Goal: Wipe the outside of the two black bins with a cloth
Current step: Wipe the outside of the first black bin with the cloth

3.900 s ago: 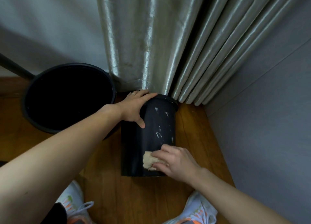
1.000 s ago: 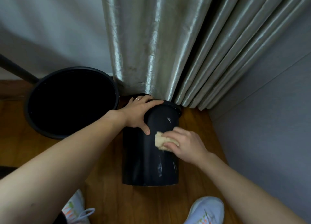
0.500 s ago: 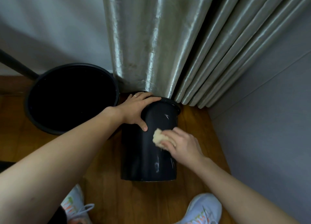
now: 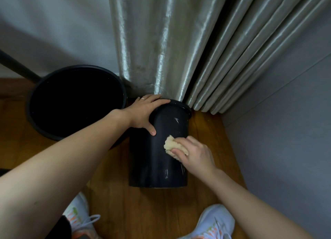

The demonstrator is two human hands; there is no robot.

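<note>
Black small bin (image 4: 157, 160): my left hand (image 4: 143, 113) grips its rim, right hand (image 4: 193, 154) presses cloth (image 4: 171, 144) mid-side; smears remain. Large bin (image 4: 35, 120) by the floor's far edge, seemingly untouched.

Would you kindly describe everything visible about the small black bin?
The small bin is a matte black cylinder with a lipped rim, upright on the wooden floor beside the curtain. Pale streaks mark its side. The left hand grips its rim; the right hand presses a beige cloth against its side.
</note>
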